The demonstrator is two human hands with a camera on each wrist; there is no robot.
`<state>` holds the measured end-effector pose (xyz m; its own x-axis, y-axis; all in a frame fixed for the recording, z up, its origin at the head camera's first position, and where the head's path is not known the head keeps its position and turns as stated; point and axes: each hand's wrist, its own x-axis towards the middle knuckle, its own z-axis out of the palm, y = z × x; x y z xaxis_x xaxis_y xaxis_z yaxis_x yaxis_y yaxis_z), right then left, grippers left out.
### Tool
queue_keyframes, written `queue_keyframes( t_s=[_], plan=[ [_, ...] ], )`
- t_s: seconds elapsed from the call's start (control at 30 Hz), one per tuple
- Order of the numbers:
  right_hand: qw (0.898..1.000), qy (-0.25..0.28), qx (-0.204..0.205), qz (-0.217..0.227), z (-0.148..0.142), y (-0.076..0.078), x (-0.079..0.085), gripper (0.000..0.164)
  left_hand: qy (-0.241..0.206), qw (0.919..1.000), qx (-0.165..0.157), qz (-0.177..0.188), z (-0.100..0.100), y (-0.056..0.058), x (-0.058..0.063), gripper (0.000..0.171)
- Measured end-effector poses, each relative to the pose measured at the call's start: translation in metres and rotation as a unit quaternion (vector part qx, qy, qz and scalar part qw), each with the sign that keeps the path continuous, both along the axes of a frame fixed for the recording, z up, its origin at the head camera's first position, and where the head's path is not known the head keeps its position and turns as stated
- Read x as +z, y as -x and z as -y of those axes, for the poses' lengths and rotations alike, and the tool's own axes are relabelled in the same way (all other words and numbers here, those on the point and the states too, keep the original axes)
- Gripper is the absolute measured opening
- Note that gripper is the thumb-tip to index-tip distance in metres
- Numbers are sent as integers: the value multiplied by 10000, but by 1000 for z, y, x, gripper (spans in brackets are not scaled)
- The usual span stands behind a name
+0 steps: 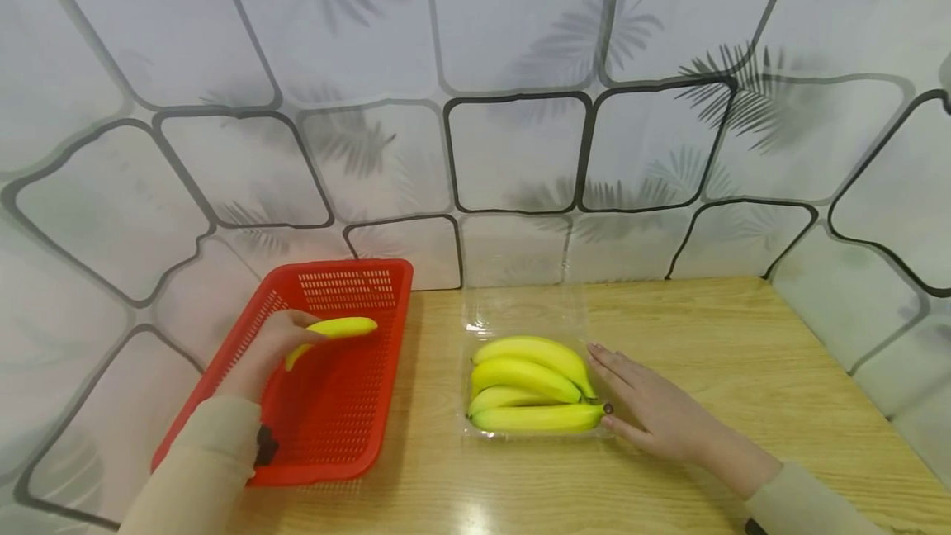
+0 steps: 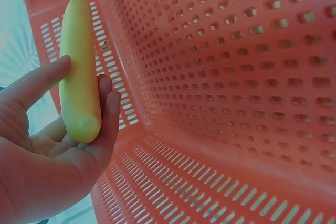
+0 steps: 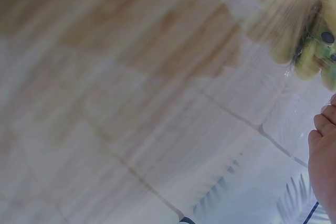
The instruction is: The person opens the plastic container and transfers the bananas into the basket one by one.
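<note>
In the head view my left hand is inside the red basket, holding a single yellow banana above its floor. The left wrist view has this banana between the thumb on one side and curled fingers on the other. A clear plastic box stands on the table with several bananas lying side by side in it. My right hand has its fingers stretched out at the right side of the box, by the banana stems. In the right wrist view only part of that hand shows.
The clear lid of the box stands raised at the back, near the patterned wall covering. Wood-grain tabletop extends around the box, and the basket is to its left.
</note>
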<state>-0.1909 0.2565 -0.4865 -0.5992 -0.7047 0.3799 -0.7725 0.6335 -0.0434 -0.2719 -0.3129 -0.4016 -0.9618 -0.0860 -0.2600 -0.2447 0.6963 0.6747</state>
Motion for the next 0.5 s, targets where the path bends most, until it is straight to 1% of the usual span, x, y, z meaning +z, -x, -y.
queue_keyframes(
  t_s=[0.03, 0.13, 0.27, 0.5],
  plan=[
    [10000, -4, 2, -10, 0, 0, 0, 73, 25, 10000, -30, -23, -1, 0, 0, 48],
    [10000, -7, 0, -32, 0, 0, 0, 73, 97, 9999, -68, 65, -3, -1, 0, 46],
    [10000, -3, -31, -16, 0, 0, 0, 73, 139, 9994, -77, 293, -5, 0, 0, 44],
    [10000, 44, 5, -17, 1, -1, 0, 72, 191, 9987, -254, 408, -6, -1, 1, 40]
  ],
)
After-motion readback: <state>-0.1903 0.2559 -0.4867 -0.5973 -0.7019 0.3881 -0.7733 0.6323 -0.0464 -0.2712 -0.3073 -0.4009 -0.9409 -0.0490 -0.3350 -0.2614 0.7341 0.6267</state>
